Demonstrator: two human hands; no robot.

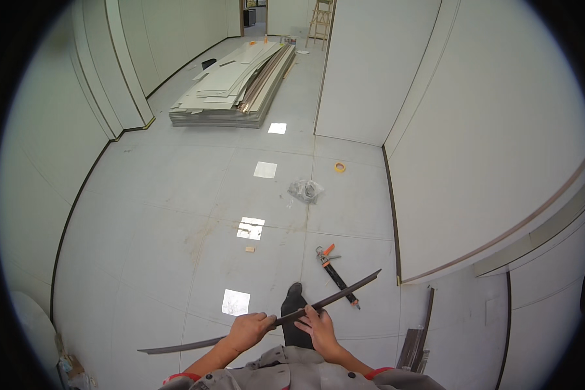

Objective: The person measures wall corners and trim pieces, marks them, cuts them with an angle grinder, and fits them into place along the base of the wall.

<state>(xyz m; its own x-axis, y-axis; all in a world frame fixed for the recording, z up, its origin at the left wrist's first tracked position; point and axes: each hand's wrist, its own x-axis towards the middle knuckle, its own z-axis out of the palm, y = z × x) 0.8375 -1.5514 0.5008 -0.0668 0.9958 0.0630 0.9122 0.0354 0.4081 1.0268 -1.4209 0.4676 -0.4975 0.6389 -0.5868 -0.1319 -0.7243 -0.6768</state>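
Observation:
A long, thin dark brown trim strip [348, 292] runs slantwise across in front of me, its right end higher in the picture than its left. My left hand [248, 330] is closed round it left of the middle. A short way to the right, my right hand [321, 331] grips the same strip between thumb and fingers. Beyond the strip, a caulking gun [335, 275] with an orange trigger and a black barrel lies on the floor; the strip passes over part of its barrel in the picture. My dark shoe [294, 300] shows behind the strip.
A plastic bag [305, 190], a yellow tape roll [340, 168] and a small wooden block [250, 249] lie on the floor. Farther off is a stack of panels [218, 119], with a stepladder [320, 25] behind. More dark strips [409, 351] sit at the lower right. Walls flank both sides.

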